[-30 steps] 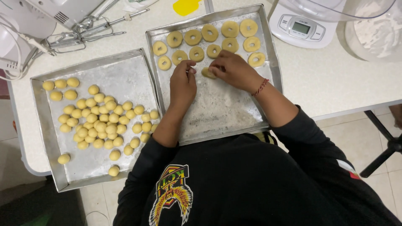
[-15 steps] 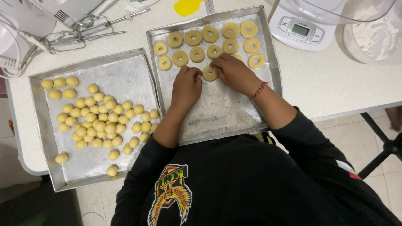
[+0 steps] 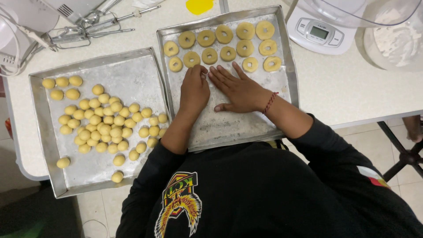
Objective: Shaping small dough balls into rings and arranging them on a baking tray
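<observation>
Pressing on the floured tray [image 3: 246, 128], just below the ring-shaped dough pieces [image 3: 209, 55]: right hand [image 3: 238, 90] lay flat, fingers spread; left hand [image 3: 194, 88] was curled, contents hidden. Shaping step, probably; dough balls [image 3: 103, 121] waited on the left tray [image 3: 42, 128].

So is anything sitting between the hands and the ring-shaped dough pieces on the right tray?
Nothing visible does. The left hand and right hand rest on the floured tray just below the ring-shaped dough pieces, with only bare floured metal between the fingertips and the nearest rings.
</observation>
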